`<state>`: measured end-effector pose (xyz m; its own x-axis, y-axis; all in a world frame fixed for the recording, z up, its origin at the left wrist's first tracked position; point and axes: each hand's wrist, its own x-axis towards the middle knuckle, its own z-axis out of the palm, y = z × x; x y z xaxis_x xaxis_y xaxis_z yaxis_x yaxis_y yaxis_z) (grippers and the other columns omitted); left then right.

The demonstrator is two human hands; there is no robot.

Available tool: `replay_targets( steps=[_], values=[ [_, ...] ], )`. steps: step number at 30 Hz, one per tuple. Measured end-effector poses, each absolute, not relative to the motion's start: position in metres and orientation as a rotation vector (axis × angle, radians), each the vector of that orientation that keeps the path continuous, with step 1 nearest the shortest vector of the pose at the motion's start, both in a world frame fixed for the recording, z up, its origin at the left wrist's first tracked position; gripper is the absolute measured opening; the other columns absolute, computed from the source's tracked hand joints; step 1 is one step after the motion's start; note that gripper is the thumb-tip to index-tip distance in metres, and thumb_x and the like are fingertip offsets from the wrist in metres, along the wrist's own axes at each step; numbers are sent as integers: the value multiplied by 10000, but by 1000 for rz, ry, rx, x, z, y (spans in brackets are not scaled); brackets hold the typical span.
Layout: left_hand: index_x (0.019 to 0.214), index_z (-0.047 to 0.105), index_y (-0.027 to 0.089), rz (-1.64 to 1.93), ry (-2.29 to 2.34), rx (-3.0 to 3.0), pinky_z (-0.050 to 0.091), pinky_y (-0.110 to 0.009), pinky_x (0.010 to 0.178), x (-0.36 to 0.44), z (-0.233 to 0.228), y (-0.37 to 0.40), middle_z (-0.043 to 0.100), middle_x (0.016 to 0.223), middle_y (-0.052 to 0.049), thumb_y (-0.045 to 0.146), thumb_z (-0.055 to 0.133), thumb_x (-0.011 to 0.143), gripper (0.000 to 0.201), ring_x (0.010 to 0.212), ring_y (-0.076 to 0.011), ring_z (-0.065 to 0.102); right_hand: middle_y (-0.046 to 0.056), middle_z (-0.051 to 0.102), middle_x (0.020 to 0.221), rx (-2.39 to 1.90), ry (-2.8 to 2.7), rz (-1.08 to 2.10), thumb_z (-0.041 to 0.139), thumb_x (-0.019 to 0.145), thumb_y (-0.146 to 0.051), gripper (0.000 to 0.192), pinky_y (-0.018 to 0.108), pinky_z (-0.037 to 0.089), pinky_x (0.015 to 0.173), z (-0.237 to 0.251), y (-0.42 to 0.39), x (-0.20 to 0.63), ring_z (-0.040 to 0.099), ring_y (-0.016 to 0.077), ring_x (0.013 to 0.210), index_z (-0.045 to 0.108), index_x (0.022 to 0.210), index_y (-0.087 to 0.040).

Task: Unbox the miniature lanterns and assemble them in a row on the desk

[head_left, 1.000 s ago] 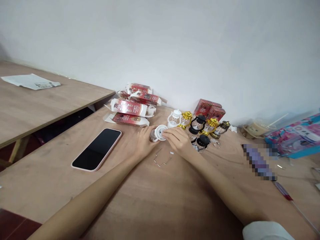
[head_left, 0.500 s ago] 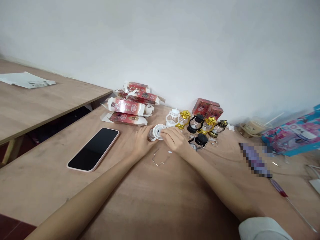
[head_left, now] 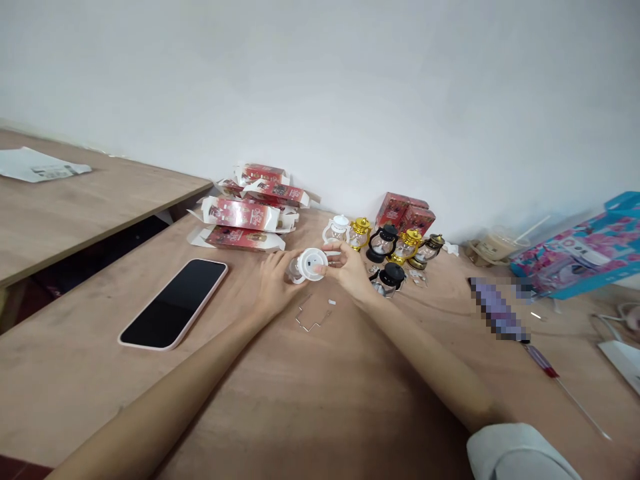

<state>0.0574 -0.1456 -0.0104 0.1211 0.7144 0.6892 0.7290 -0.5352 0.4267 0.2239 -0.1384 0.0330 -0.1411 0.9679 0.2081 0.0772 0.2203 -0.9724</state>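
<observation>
White miniature lantern (head_left: pixel 312 260), held base toward you

Your left grip (head_left: pixel 274 283) wraps the lantern's clear side; your right grip (head_left: pixel 349 270) pinches the base rim, thumb on its face. Bent wire (head_left: pixel 308 329) and small white tab (head_left: pixel 332 302) lie on the surface (head_left: pixel 280 393), nearer you. Row of lanterns (head_left: pixel 384 233) stands behind, to the right. Phone (head_left: pixel 175 303) lies to the left.

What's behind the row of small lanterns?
Red boxes stand behind the lanterns, near the wall. The lanterns cover the boxes' lower parts, so anything down there can't be seen.
</observation>
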Motion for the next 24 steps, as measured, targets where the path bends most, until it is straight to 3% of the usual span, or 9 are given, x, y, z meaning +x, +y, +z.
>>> replay_targets(
  steps=[3,7,11,15,19,24],
  values=[
    [1107,565,204,-1447,-1548,-2316,425,-323,770,58,-11,-147,639,1013,-47,294,682,736,400,915,-220,575,42,629,967,-990,-1434,1051,730,661,-429,382,306,514,702,27,-141,231,609,157,801,547,910,-205],
    [1130,559,221,-1431,-1656,-2252,425,-330,791,58,-11,-146,635,1020,-45,299,680,730,424,947,-234,568,48,640,894,-1017,-1836,603,569,845,-289,103,332,478,762,13,-153,254,588,174,835,608,865,-196],
    [1135,551,214,-1417,-1693,-2276,434,-355,827,57,-9,-145,638,1045,-50,265,665,723,430,988,-247,568,72,657,850,-902,-2532,103,508,865,-110,162,341,440,755,3,-160,274,569,191,817,658,878,-168],
    [1169,509,206,-1428,-1716,-2301,447,-378,860,58,-7,-148,634,1101,-62,241,655,703,490,1017,-256,584,82,664,878,-818,-2799,-160,509,859,-78,175,317,434,720,2,-160,278,578,191,801,655,920,-153],
    [1227,395,244,-1556,-1623,-2248,487,-332,805,61,-11,-151,600,1185,-48,263,644,709,575,1046,-226,602,88,642,787,-840,-2803,-240,484,895,-133,168,309,441,677,3,-160,276,580,191,736,622,799,-129],
    [1112,339,262,-1570,-1574,-2156,453,-297,565,63,-27,-147,641,908,-6,364,637,726,498,737,-214,659,63,633,788,-866,-2460,62,470,915,-194,152,283,464,658,9,-166,272,583,165,712,590,830,-155]
  ],
)
